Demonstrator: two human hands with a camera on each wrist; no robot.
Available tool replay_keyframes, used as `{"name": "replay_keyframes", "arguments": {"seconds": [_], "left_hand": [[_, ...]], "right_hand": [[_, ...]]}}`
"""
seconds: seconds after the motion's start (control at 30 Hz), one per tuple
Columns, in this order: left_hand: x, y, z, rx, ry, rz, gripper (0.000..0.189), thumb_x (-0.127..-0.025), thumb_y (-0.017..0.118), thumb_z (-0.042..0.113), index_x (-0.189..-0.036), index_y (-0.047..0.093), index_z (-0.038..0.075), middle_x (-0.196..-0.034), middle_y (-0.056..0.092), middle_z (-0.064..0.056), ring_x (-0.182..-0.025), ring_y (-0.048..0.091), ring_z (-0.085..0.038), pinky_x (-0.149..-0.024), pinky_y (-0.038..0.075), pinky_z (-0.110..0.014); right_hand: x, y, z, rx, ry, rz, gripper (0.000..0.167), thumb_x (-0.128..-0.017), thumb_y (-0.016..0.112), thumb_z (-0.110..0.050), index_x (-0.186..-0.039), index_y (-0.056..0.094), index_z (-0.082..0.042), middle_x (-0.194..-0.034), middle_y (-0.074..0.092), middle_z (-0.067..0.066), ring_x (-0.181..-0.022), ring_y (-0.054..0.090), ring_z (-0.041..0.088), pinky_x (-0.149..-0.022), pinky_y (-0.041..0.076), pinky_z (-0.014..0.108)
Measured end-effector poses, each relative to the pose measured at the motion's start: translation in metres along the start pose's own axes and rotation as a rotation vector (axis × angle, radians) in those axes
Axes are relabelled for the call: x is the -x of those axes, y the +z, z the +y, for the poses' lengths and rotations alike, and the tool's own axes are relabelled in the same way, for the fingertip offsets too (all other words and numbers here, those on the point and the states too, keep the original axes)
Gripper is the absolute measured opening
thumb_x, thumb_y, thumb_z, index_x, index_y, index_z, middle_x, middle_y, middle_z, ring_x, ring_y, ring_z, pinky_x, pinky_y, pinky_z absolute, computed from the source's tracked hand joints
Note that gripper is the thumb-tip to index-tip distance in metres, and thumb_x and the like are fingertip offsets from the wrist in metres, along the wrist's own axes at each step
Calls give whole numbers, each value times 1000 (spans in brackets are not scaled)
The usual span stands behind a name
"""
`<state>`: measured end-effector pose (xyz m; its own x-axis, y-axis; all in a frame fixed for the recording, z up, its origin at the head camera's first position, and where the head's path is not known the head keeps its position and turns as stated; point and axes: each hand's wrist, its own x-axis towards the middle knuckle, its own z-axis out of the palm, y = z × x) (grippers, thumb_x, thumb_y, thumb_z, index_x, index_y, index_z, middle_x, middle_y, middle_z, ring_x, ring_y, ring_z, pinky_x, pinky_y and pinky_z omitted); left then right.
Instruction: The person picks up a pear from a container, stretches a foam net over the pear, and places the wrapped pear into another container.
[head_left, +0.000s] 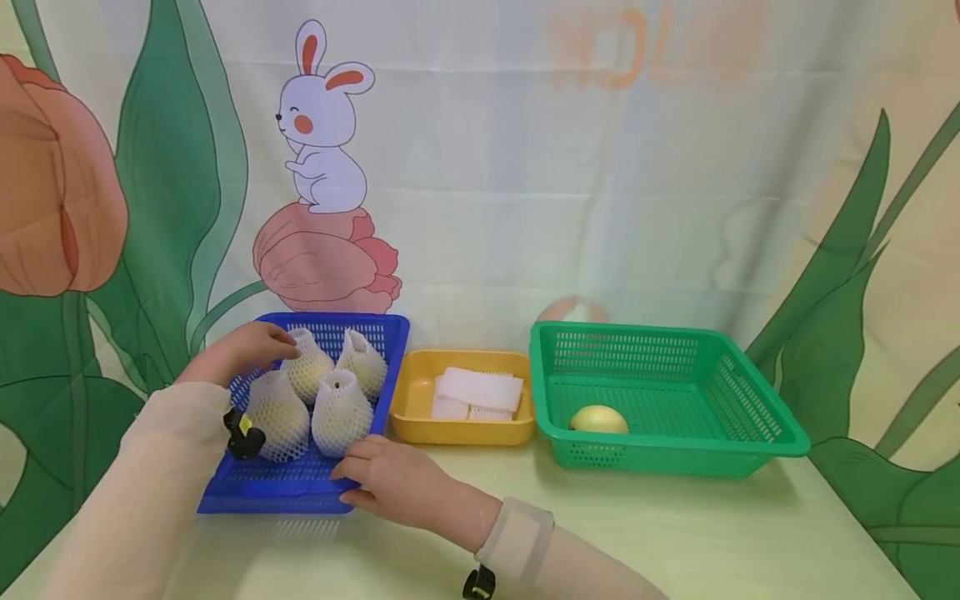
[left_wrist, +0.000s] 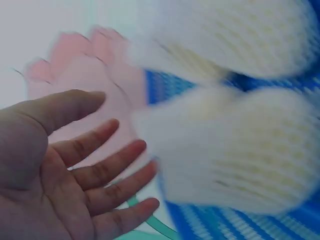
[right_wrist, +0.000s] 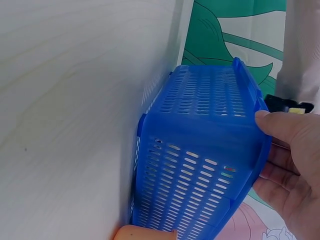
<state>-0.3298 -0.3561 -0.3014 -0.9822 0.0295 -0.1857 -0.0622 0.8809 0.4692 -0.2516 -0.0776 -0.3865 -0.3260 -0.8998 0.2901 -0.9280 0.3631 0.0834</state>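
Observation:
A blue plastic basket [head_left: 273, 497] holds several pale yellow fruits in white foam nets, standing upright and close together. My left hand [head_left: 243, 348] is at the back left of the basket, beside a netted fruit [head_left: 309, 379]. In the left wrist view, that hand [left_wrist: 75, 175] has its fingers spread and its palm holds nothing; a blurred foam net [left_wrist: 240, 155] is just past the fingertips. My right hand [head_left: 405, 483] grips the rim at the front right corner of the basket, thumb outside and fingers over the inner side, as the right wrist view shows.
A yellow tray [head_left: 461, 432] with folded white foam nets [head_left: 480, 390] stands right of the blue basket. Farther right, a green basket [head_left: 667, 454] contains one bare pale yellow fruit [head_left: 598, 419]. Behind them hangs a printed cloth [head_left: 465, 208]. All stand on a pale table [head_left: 637, 525].

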Motion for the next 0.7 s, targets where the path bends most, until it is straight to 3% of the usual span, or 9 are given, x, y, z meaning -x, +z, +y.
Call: {"name": "replay_keyframes", "arguments": {"seconds": [0.1,0.23,0.5,0.7], "left_hand": [[13,-1,23,-22,107,111,50,-104,50,25,-138,50,-12,-138,53,-39,-121,58,-53,-101,52,-63],[34,4,57,13,203,222,42,-105,52,24,-132,57,-7,-132,59,-35,-119,58,-50,-102,51,-64],[76,30,115,150,415,314,31,-104,59,23,-125,66,2,-119,72,-21,-113,66,-38,-101,56,-55],[98,57,146,124,591,367,19,-101,64,15,-114,73,5,-105,77,-11,-101,70,-28,-91,61,-48]], "right_hand": [[2,2,2,-8,-15,24,24,-99,68,-30,-118,73,-17,-112,73,-6,-108,65,7,-101,48,13],[4,5,4,-13,-40,76,23,-98,69,-31,-115,74,-16,-109,74,-6,-106,65,8,-101,49,14],[7,10,5,31,-84,194,21,-96,71,-32,-111,76,-17,-105,74,-7,-102,66,7,-100,49,14],[12,16,6,141,-86,234,22,-98,69,-33,-114,75,-19,-109,74,-9,-107,65,5,-106,47,17]]}}
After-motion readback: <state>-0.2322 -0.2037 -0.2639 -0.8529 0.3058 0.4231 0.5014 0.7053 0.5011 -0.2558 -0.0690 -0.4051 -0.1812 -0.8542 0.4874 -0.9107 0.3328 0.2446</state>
